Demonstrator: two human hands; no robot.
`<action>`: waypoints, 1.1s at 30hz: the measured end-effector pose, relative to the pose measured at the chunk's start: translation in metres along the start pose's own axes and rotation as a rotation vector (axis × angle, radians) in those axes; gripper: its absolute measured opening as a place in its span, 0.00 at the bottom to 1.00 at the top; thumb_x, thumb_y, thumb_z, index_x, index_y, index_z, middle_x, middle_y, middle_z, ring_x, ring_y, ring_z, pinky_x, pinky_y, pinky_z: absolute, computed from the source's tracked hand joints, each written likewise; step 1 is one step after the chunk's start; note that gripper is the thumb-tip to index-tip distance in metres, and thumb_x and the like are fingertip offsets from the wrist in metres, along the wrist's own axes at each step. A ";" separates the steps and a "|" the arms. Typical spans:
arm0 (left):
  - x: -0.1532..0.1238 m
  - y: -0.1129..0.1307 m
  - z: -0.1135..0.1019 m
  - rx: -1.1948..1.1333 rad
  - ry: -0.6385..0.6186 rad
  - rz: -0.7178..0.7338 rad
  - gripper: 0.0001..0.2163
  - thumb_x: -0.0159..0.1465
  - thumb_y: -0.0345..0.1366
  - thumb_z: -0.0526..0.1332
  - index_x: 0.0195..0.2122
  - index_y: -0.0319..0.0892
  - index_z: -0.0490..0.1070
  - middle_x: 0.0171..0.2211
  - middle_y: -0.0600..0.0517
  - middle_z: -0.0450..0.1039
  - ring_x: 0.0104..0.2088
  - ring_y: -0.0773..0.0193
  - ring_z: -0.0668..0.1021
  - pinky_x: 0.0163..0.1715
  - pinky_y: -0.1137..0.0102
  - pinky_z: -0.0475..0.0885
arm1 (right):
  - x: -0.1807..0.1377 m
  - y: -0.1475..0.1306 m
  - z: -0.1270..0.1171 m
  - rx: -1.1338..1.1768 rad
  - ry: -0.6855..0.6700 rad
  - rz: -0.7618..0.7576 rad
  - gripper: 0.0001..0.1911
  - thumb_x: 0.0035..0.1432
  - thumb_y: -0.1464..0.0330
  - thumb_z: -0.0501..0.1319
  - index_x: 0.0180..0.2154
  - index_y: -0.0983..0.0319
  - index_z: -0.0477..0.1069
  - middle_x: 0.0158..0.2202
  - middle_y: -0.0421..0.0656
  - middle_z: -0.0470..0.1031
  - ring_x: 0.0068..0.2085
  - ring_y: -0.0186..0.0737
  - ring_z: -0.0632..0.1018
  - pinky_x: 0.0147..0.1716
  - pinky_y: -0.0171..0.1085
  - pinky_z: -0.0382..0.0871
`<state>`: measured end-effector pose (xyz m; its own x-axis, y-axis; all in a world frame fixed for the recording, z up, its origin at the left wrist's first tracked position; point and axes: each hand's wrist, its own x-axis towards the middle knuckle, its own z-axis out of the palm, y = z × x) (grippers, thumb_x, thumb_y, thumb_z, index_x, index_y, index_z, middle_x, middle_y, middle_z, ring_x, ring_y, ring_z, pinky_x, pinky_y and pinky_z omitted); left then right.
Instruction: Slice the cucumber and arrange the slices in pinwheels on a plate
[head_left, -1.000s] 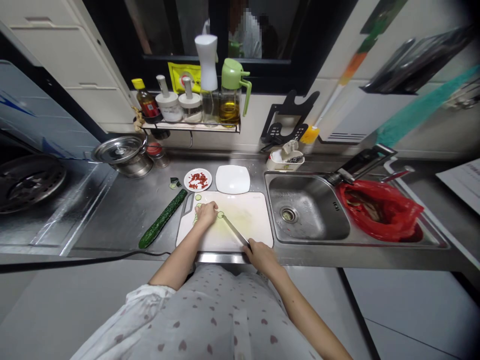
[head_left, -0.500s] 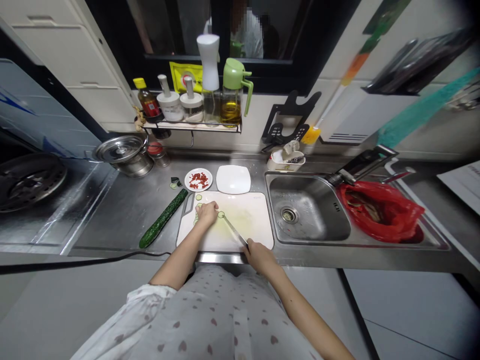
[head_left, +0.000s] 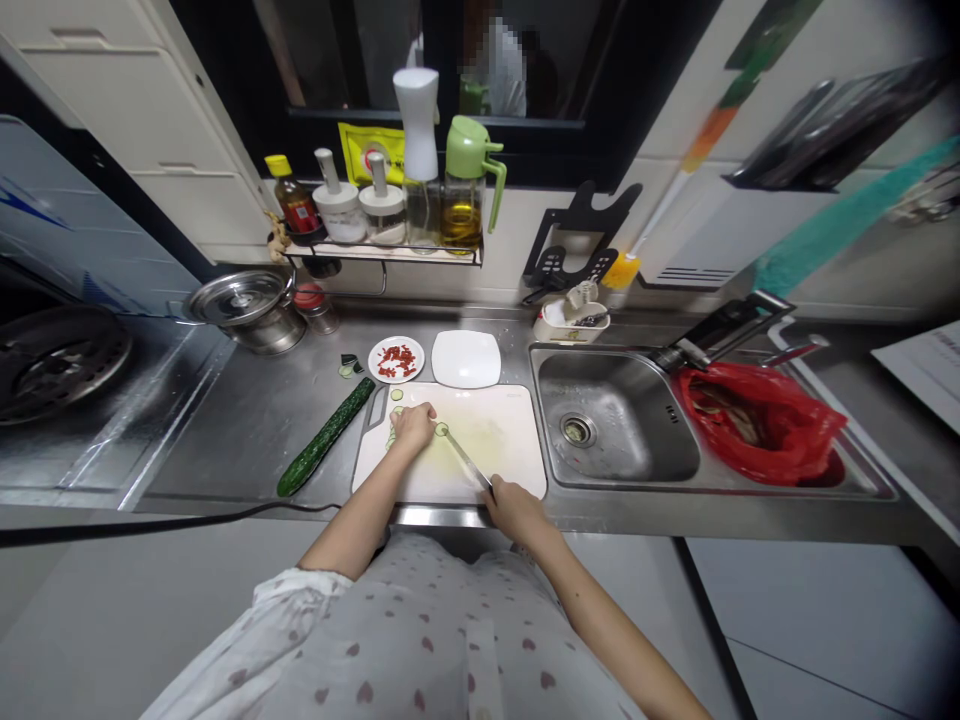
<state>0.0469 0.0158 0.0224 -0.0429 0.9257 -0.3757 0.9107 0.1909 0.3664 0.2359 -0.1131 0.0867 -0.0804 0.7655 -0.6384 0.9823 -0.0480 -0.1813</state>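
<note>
My right hand [head_left: 516,505] is closed round the handle of a knife [head_left: 469,462], whose blade points up and left across the white cutting board [head_left: 517,440]. At the blade's tip is a round cucumber slice [head_left: 442,429]. On the left half of the board my left hand [head_left: 413,427] rests with curled fingers, partly covering several cucumber slices [head_left: 393,430]. What those fingers hold, if anything, is hidden. Another slice [head_left: 397,394] lies near the board's top left corner. A whole cucumber [head_left: 325,440] lies on the counter left of the board.
Behind the board stand a plate of chopped red pieces [head_left: 396,376] and a white dish [head_left: 466,358]. To the right is a steel sink [head_left: 622,465] with a red plastic bag [head_left: 795,450]. A lidded pot [head_left: 266,325] stands back left, below a condiment rack [head_left: 435,254].
Both hands, the knife and the slice at its tip are almost where they were. The whole view has shifted very slightly.
</note>
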 end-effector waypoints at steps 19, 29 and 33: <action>0.002 0.000 -0.001 -0.002 -0.013 -0.012 0.06 0.60 0.35 0.59 0.38 0.49 0.72 0.41 0.49 0.78 0.50 0.53 0.73 0.48 0.59 0.55 | 0.009 -0.006 -0.004 -0.016 0.013 -0.016 0.15 0.67 0.64 0.47 0.48 0.63 0.66 0.45 0.53 0.76 0.47 0.50 0.78 0.39 0.41 0.66; 0.000 0.000 -0.003 -0.002 -0.016 -0.008 0.05 0.61 0.36 0.59 0.38 0.48 0.71 0.43 0.49 0.78 0.50 0.53 0.73 0.48 0.59 0.55 | 0.012 -0.003 -0.011 -0.058 0.009 -0.039 0.16 0.66 0.64 0.47 0.49 0.64 0.67 0.46 0.54 0.76 0.48 0.50 0.77 0.41 0.42 0.66; 0.000 0.001 -0.003 0.005 -0.006 -0.017 0.06 0.60 0.36 0.59 0.38 0.49 0.72 0.42 0.49 0.78 0.50 0.53 0.73 0.48 0.60 0.55 | 0.013 -0.002 -0.020 -0.106 0.009 -0.066 0.16 0.66 0.65 0.48 0.49 0.65 0.67 0.46 0.55 0.77 0.48 0.51 0.77 0.41 0.42 0.66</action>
<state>0.0465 0.0170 0.0255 -0.0555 0.9204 -0.3871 0.9117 0.2047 0.3561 0.2366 -0.0901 0.0942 -0.1447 0.7705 -0.6208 0.9873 0.0709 -0.1422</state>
